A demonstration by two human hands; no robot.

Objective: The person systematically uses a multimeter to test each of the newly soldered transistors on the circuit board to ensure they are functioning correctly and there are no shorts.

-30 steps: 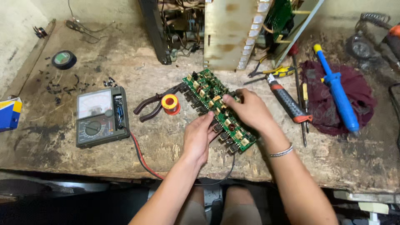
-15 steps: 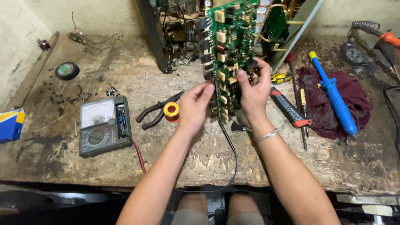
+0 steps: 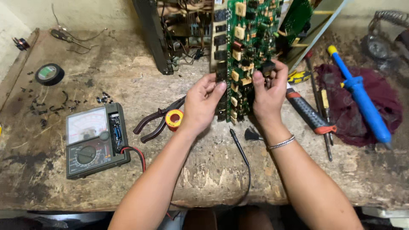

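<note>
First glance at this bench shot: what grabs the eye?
The green circuit board, held upright at top centre between the left hand and right hand. Next, the analog multimeter lying at the left with its red lead trailing off. Then the blue-handled tool on the dark red cloth at far right.

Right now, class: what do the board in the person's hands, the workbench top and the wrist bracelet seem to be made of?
Circuit board: probably fibreglass laminate, glossy green, studded with components. Workbench top: looks like worn, stained wood, grain and chipped patches showing. Bracelet: apparently metal, silvery and shiny.
</note>
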